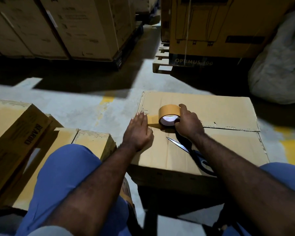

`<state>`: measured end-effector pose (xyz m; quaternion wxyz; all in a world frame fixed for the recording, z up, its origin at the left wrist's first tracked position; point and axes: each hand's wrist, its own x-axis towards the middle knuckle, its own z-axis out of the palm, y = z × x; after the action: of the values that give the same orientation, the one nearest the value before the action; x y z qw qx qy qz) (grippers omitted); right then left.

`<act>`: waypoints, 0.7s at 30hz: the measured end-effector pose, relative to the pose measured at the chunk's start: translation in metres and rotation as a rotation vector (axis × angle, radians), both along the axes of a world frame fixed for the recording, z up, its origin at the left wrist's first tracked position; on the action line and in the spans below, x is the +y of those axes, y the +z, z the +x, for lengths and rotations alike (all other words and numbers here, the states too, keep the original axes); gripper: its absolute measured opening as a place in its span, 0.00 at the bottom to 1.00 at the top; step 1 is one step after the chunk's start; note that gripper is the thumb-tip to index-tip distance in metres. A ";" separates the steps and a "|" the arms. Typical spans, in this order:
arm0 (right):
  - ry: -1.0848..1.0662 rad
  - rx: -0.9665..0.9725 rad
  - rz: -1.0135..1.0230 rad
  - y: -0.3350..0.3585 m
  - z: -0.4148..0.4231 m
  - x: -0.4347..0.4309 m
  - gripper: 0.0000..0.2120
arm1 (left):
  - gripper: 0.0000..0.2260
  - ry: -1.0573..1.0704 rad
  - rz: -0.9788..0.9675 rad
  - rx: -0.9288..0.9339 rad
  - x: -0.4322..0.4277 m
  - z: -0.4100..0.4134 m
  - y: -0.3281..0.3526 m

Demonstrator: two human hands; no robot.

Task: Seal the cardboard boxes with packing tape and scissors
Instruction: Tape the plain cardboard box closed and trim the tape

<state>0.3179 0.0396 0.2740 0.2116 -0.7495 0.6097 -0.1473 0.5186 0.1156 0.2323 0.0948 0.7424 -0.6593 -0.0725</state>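
Note:
A flat cardboard box [228, 113] lies on the floor in front of me, its two top flaps meeting in a seam across the middle. A roll of tan packing tape [168, 112] stands on that seam near the left end. My right hand [188, 123] grips the roll. A short strip of tape [152, 121] runs left from the roll along the seam. My left hand [138, 132] lies flat on the strip's end at the box's left edge. Black-handled scissors [192, 153] rest on the near flap, partly under my right forearm.
Smaller cardboard boxes [15, 133] lie to my left beside my knee. Large stacked cartons on pallets [61, 28] stand at the back left, and another carton [216, 26] at the back right. A grey sack [279, 65] sits far right.

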 end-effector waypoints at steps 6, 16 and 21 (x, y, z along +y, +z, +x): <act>-0.009 -0.038 0.011 -0.005 0.002 0.004 0.20 | 0.32 -0.106 0.045 -0.065 0.000 0.002 -0.002; -0.007 0.025 -0.036 0.006 0.021 0.016 0.16 | 0.33 -0.128 0.099 -0.094 -0.005 0.002 -0.003; 0.087 0.285 -0.118 0.019 0.014 0.022 0.34 | 0.31 -0.126 0.078 -0.086 -0.001 0.002 -0.002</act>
<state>0.3315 0.0617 0.2934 0.0846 -0.7996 0.5909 -0.0658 0.5208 0.1147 0.2305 0.0326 0.7049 -0.7049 -0.0718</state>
